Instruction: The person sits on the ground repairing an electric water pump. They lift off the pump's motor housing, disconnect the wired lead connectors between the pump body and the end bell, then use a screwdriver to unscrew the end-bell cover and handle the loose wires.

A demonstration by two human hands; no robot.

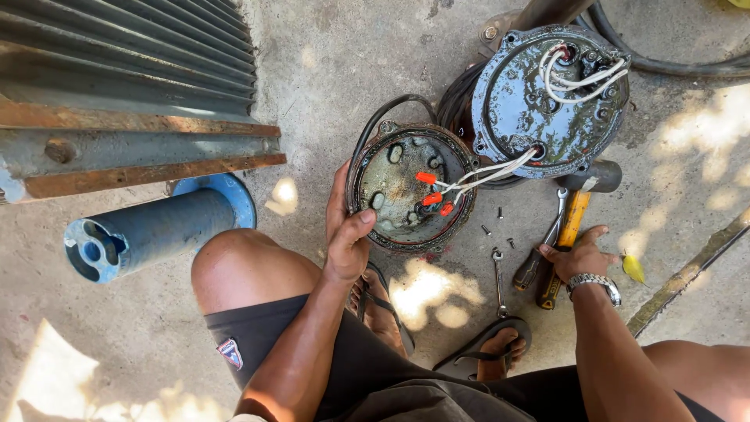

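The left hand grasps the round cover at its left rim: the thumb is hooked over the rim onto the inner face, and the remaining fingers wrap behind the edge. The cover is held tilted, its hollow, corroded inner face turned up toward the camera, just above the concrete floor.

The right hand is loosely closed, palm down, on the handles of the tools lying on the floor; whether it grips the screwdriver or only rests on it cannot be determined. The hammer lies just beside the screwdriver, its orange handle running from the hand up toward its dark head near the motor body.

Three orange connectors sit on the inner face of the cover. White wires run from them up and to the right into the blue end plate of the motor body, which stands just right of the cover. A wrench and loose screws lie on the floor between the two hands. A blue pipe lies well to the left.
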